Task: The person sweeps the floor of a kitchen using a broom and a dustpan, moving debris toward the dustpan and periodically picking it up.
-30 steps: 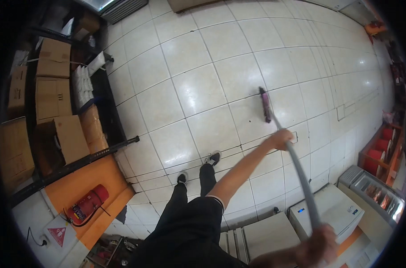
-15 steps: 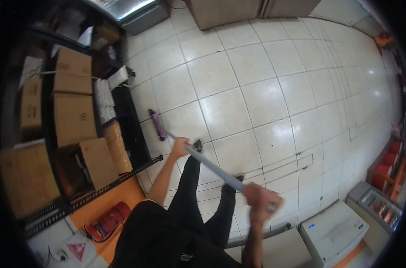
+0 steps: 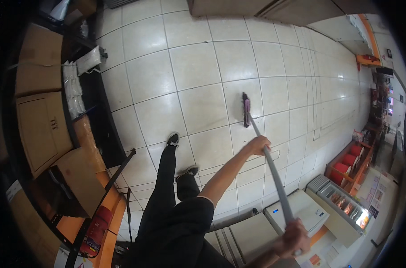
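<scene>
I hold a broom with a long grey handle point(image 3: 277, 181) in both hands. My left hand point(image 3: 258, 145) is wrapped round the handle partway down, with the arm stretched out to the right. Near the handle's upper end my right hand point(image 3: 294, 237) is closed, and a short end sticks out past it. The purple broom head point(image 3: 247, 107), with dark bristles, rests on the tiled floor ahead of my feet and to their right.
A dark shelf on the left holds cardboard boxes point(image 3: 44, 131) and white packs point(image 3: 72, 87). A red fire extinguisher point(image 3: 96, 228) is at lower left. White chest units point(image 3: 296, 212), a display case point(image 3: 341, 201) and red spools point(image 3: 348, 161) line the right. A brown cabinet point(image 3: 238, 8) stands ahead.
The broom head has swept across the floor from beside the left shelf to the right. Both hands have swung right with the handle, still gripping it, and my view has shifted right.
</scene>
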The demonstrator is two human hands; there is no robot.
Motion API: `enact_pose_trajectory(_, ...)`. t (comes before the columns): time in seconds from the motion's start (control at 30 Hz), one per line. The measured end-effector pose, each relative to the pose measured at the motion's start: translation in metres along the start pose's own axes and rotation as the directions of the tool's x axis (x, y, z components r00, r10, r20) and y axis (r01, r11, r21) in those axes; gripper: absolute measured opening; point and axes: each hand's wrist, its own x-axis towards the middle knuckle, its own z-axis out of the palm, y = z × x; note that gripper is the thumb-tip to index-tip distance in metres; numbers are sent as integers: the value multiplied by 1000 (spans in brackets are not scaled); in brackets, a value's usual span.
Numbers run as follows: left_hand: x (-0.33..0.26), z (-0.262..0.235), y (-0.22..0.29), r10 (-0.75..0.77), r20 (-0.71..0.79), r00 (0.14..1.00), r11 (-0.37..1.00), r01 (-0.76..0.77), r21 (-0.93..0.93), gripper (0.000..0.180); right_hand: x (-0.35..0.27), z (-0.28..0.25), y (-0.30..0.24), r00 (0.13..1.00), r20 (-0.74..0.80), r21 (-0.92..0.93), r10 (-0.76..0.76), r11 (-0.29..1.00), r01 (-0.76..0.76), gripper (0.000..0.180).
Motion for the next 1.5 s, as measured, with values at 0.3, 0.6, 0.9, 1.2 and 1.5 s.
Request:
enact_pose_trajectory(0.3, -75, -163, 125, 63, -202, 977, 981, -23, 195, 29, 54, -43, -30, 752, -480, 432, 451, 868, -245, 39)
enact_pose_trajectory(0.6, -275, -389, -48, -324, -530, 784, 436, 620, 652, 19, -25, 226, 71, 726, 512, 516, 459, 511, -687, 30)
enact_pose_trajectory(0.9, 75, -219, -53, -174, -275, 945, 921, 255, 293, 21, 184, 121, 71, 899, -179, 409, 400, 861, -302, 22)
enact_pose_trajectory(1.2, 222, -254, 30, -46, -75, 996, 995, 53, 82, 20, 269, 196, -14, 974, 206, 131, -94, 989, 68, 44)
enact_pose_trajectory(1.5, 86, -499, 354, 20, 768, 640, 834, 413, -365, 62, 279, 223, 23, 994, 11, 182, 106, 977, -106, 39)
